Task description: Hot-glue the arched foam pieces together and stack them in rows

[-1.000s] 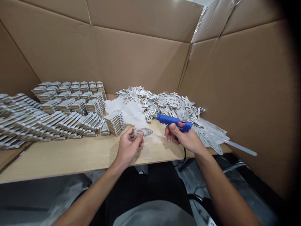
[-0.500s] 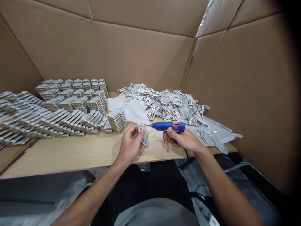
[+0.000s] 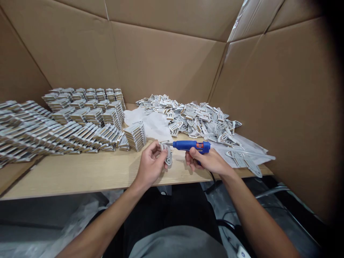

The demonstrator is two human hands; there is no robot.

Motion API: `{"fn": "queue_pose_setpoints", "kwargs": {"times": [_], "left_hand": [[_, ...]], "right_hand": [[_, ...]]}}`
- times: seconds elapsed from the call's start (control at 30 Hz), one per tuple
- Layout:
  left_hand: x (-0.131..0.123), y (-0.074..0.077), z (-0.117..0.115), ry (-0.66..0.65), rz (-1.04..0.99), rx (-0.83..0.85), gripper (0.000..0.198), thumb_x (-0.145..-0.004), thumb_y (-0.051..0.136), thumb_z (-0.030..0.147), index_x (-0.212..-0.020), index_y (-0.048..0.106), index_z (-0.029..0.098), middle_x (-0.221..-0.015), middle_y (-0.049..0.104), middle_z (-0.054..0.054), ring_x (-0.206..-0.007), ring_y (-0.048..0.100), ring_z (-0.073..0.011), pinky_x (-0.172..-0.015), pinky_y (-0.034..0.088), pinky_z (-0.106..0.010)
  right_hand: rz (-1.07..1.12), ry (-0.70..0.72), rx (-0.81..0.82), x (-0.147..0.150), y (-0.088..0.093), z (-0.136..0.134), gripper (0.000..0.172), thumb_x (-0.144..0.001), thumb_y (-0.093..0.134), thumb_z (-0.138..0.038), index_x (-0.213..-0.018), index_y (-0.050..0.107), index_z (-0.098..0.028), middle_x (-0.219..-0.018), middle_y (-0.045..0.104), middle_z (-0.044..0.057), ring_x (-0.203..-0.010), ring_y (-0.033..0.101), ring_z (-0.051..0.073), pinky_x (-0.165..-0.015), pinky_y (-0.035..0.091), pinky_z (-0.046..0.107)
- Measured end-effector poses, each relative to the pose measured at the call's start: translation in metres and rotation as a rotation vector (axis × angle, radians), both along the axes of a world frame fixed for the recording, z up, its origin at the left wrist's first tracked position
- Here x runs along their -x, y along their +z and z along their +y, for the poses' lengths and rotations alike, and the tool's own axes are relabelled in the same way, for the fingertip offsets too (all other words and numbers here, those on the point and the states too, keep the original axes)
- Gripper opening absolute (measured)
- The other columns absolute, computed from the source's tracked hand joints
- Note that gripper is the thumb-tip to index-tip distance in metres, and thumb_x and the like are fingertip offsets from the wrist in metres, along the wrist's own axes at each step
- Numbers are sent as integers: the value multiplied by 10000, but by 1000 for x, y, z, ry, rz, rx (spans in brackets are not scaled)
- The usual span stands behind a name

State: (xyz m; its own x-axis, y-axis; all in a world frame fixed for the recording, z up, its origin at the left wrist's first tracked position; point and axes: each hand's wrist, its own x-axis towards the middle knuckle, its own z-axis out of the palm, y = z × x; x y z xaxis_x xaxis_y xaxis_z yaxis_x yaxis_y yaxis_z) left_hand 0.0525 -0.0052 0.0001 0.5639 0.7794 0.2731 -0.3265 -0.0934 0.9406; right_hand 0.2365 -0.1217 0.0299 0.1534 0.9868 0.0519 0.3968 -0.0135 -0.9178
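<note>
My left hand [image 3: 151, 162] pinches a small grey, arch-shaped piece with cut-out slots [image 3: 168, 157] between thumb and fingers, above the table's front part. In my right hand [image 3: 205, 161] is a blue glue gun [image 3: 184, 145] with an orange part on its side, its nozzle pointing left. The nozzle tip is at the upper part of the grey piece; whether it touches cannot be made out. A long clear glue stick [image 3: 255, 154] extends from the back of the gun to the right.
Neat stacks of similar pieces [image 3: 88, 116] fill the table's left side, one short stack [image 3: 135, 136] nearest my left hand. A loose heap of pieces [image 3: 193, 118] lies on white sheets [image 3: 150, 123] at the back right. Cardboard walls [image 3: 166, 64] enclose the wooden table [image 3: 88, 175].
The grey piece has tilted and shifted slightly right in my left hand. The glue gun has moved slightly left, its nozzle now overlapping the piece's upper part.
</note>
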Motion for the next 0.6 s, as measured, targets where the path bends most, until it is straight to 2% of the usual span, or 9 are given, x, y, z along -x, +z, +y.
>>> {"fn": "queue_pose_setpoints", "kwargs": {"times": [0.4, 0.5, 0.6], "left_hand": [[1, -2, 1, 5, -17, -39, 272, -879, 741, 352, -783, 535, 204, -733, 521, 19, -613, 539, -129, -436, 513, -221], [1, -4, 0, 6, -22, -45, 271, -886, 739, 342, -783, 528, 206, -742, 516, 19, -618, 541, -129, -436, 508, -223], [1, -6, 0, 8, -22, -54, 273, -895, 735, 340, -783, 525, 206, -737, 506, 23, -603, 537, -123, -439, 500, -224]], "right_hand": [[-11, -17, -11, 6, 2, 2, 696, -875, 549, -859, -700, 618, -189, -622, 637, 21, -490, 580, 124, -503, 444, 257], [-40, -58, 11, 7, 1, 2, 709, -864, 547, -871, -653, 593, -195, -573, 610, 17, -464, 552, 121, -486, 426, 258], [-74, -72, 36, 4, -5, 1, 693, -912, 515, -838, -642, 570, -202, -519, 575, 2, -440, 505, 112, -459, 380, 250]]}}
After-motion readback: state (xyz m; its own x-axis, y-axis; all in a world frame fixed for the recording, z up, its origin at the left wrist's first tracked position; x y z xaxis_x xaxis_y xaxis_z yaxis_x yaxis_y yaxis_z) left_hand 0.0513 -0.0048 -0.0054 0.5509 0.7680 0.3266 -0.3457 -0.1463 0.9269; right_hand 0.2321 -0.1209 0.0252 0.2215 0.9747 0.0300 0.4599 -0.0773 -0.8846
